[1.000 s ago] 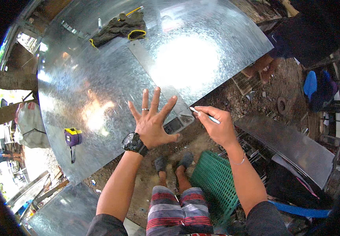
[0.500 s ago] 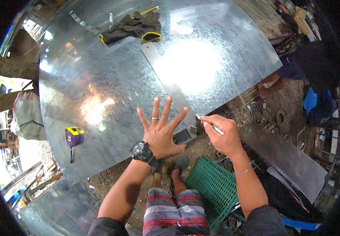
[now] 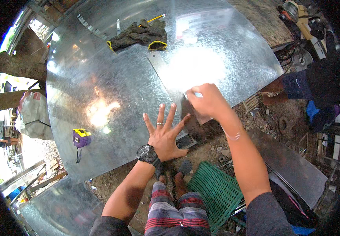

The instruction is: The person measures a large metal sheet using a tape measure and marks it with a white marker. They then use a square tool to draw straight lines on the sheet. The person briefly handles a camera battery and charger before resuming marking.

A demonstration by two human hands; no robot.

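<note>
A large shiny sheet of metal (image 3: 118,78) lies before me. Across its near right part runs a flat steel square (image 3: 160,70), its blade pointing away from me and its stock at the sheet's near edge. My left hand (image 3: 165,138), with a ring and a black watch, is spread flat, pressing beside and partly over the square near the stock. My right hand (image 3: 208,101) is closed round a slim white pen (image 3: 198,94), held along the right side of the blade. Its tip is blurred, so contact with the sheet cannot be made out.
Dark gloves with yellow cuffs (image 3: 138,35), a yellow pencil (image 3: 156,18) and a purple-yellow tape measure (image 3: 82,139) rest on the sheet. A green plastic crate (image 3: 213,192) stands by my feet. Another person's dark shorts (image 3: 296,84) show at the sheet's right edge.
My right hand with the pen has moved away from me along the blade, from near the sheet's edge. My left hand stays spread on the square. The whole view has shifted slightly.
</note>
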